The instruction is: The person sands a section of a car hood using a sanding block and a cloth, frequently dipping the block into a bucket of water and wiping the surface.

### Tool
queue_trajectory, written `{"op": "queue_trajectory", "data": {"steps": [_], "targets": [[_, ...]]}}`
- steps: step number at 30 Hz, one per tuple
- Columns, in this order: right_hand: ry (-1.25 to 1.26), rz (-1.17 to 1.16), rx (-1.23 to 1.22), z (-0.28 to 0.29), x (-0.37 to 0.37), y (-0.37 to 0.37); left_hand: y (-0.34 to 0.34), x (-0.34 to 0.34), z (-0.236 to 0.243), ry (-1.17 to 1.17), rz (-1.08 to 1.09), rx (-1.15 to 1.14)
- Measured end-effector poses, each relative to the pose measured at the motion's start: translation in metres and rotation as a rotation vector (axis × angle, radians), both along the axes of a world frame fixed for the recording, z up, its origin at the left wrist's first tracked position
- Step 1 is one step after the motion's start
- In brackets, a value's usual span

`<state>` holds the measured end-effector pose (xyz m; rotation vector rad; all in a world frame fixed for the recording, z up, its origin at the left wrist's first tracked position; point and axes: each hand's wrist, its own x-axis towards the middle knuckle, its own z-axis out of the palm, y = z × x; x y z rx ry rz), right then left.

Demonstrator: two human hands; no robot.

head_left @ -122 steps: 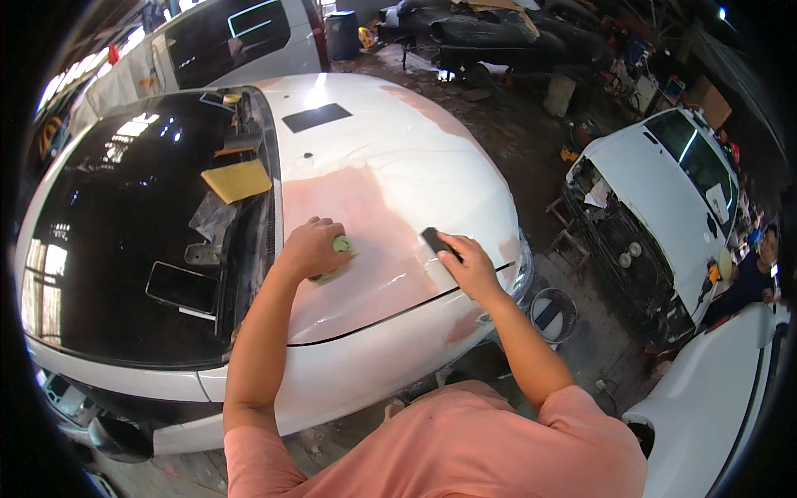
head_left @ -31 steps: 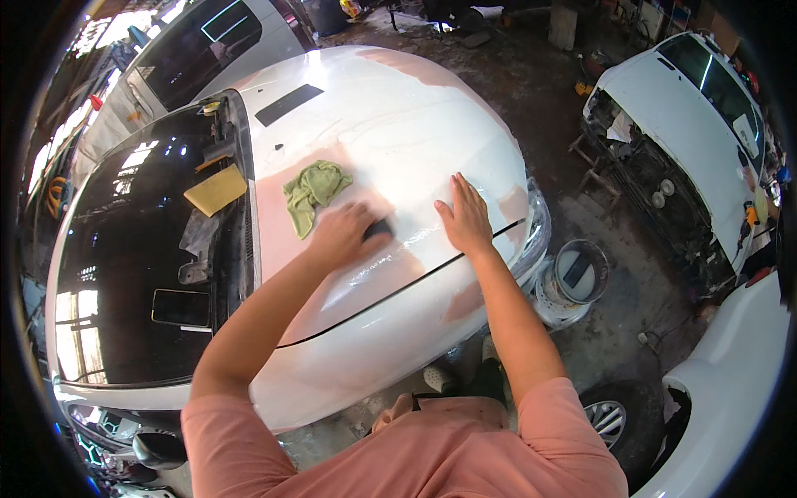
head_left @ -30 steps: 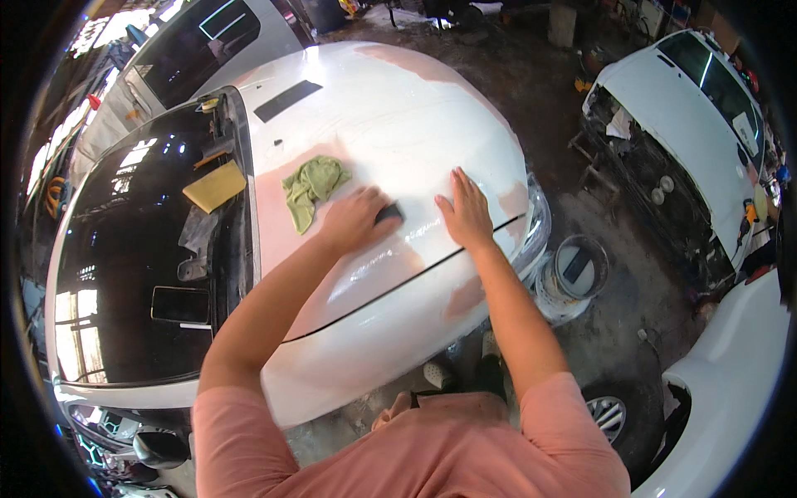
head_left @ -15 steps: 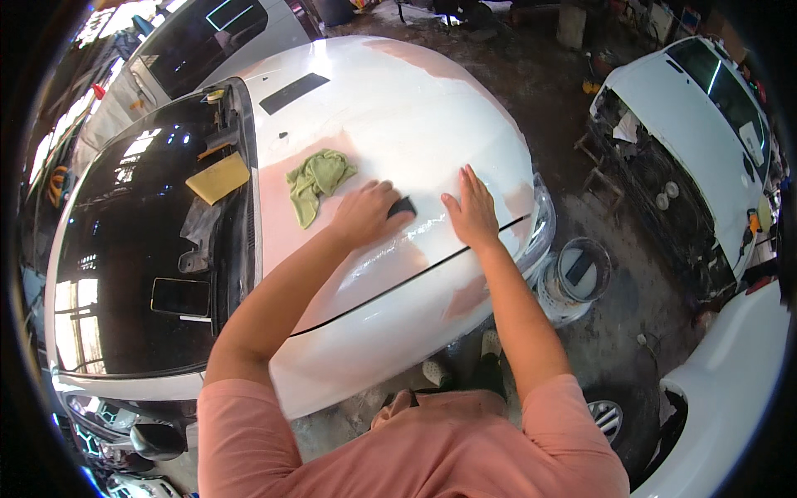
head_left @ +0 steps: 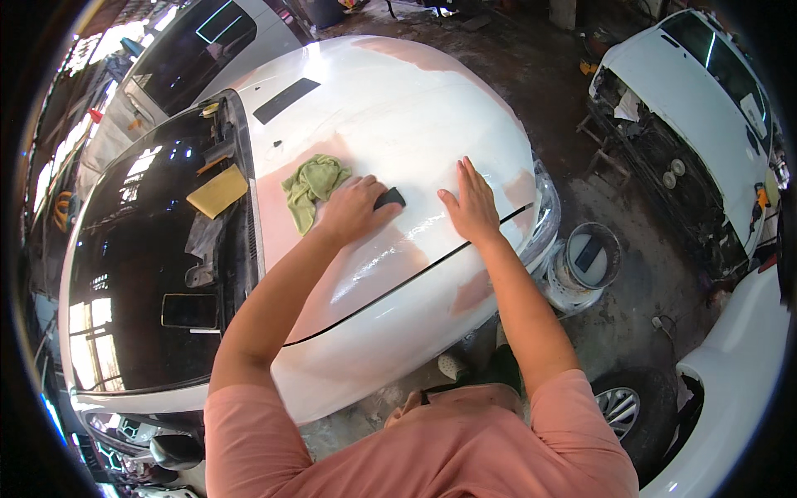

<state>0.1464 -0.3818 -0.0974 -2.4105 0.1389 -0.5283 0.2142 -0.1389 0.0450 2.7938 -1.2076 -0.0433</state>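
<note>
My left hand (head_left: pixel 355 209) presses a black sanding pad (head_left: pixel 390 198) against the white car hood (head_left: pixel 415 108). The pad's end sticks out past my fingers; its underside is hidden. My right hand (head_left: pixel 473 203) lies flat on the hood near its front edge, fingers stretched, holding nothing. Close to my left hand, a crumpled green cloth (head_left: pixel 314 184) rests on a pinkish bare patch. Farther up the hood lies a dark rectangular strip (head_left: pixel 286 100), perhaps sandpaper.
By the windshield sit a yellow pad (head_left: pixel 218 192) and a phone (head_left: pixel 189 310). A bucket of cloudy water (head_left: pixel 594 254) with a dark piece in it stands beside the headlight. Another white car body (head_left: pixel 677 91), stripped at the front, is at the right, near a wheel (head_left: pixel 618 411).
My left hand and the pad have slid slightly left over the hood. My right hand stays nearly in place, flat. The whole view has shifted a little.
</note>
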Motion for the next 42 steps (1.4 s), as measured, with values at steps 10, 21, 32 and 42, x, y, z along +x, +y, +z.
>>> {"op": "queue_trajectory", "data": {"steps": [10, 21, 32, 42], "targets": [[0.031, -0.037, -0.020, 0.006, -0.002, -0.002, 0.040, -0.018, 0.006, -0.007, 0.007, -0.021], [0.044, -0.067, -0.003, 0.007, -0.004, -0.010, 0.072, -0.038, 0.013, 0.072, 0.034, 0.036], [0.033, -0.059, 0.014, 0.003, -0.006, -0.015, 0.078, -0.047, 0.009, 0.064, 0.085, -0.006], [0.064, -0.025, 0.037, 0.009, -0.007, -0.006, 0.026, 0.003, -0.010, -0.028, 0.077, 0.002]]}}
